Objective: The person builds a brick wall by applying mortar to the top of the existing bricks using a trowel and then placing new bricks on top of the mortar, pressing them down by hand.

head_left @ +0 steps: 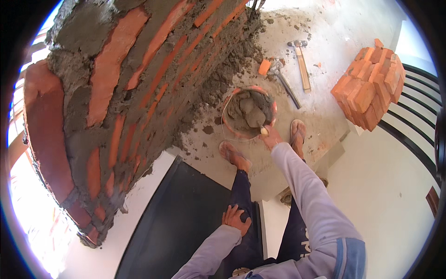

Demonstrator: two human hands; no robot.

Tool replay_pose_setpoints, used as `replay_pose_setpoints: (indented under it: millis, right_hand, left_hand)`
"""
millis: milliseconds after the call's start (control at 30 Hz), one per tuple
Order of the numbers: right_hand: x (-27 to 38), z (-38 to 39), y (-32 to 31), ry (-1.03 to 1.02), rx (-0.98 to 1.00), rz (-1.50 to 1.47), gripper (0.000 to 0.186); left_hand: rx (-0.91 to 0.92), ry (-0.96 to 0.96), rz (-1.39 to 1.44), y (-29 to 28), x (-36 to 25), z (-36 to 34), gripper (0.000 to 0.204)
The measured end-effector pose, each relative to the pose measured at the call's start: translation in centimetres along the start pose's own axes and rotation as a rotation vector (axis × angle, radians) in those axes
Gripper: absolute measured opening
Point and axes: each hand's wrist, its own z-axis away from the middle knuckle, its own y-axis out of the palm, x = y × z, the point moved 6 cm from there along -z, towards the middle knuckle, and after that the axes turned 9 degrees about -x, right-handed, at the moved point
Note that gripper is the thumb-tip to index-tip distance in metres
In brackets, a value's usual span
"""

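My right hand (270, 136) grips the light handle of a trowel (253, 113), whose blade sits in grey mortar inside a red bucket (274, 109) with a wire handle. My left hand (236, 219) lies on my left leg with its fingers apart, holding nothing. My feet in sandals stand either side of the bucket's near side. To the left rises a wall (111, 69) of red bricks and rough grey mortar.
A wooden-handled hammer (303, 64), a second tool (288, 89) and a brick piece (264, 67) lie beyond the bucket. Stacked bricks (367, 86) stand at the right, beside black railings (412, 114). A step edge and dark panel (162, 223) are below me.
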Motion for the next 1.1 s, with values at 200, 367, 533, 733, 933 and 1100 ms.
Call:
replay_pose_setpoints:
  millis: [200, 367, 533, 733, 933, 1100]
  right_hand:
    - [3.2, 1.3, -2.5, -0.017, 0.228, 0.028, 0.051]
    - [9.3, 7.1, -10.2, -0.256, 0.369, 0.351, 0.055]
    - [28.3, 16.2, -24.0, -0.494, 0.278, 0.284, 0.046]
    - [51.8, 19.5, -31.6, -0.899, 0.165, 0.608, 0.040]
    - [58.6, 15.1, -32.4, -1.463, -0.456, 0.727, 0.036]
    - [56.0, 15.0, -31.1, -1.571, -0.718, 0.524, 0.034]
  left_hand:
    - [-0.066, -0.024, -0.014, -0.4, -0.1, 0.7, 0.054]
    - [-0.199, -0.012, 0.042, 1.3, 0.0, 0.8, 0.056]
    - [-0.241, -0.021, 0.081, 2.0, -2.1, 1.0, 0.058]
    - [-0.384, 0.164, 0.006, 7.8, -2.2, -1.3, 0.059]
    - [-0.295, 0.085, 0.055, 6.4, -5.3, -0.6, 0.062]
    - [-0.607, 0.194, 0.189, 7.4, -5.2, -1.0, 0.053]
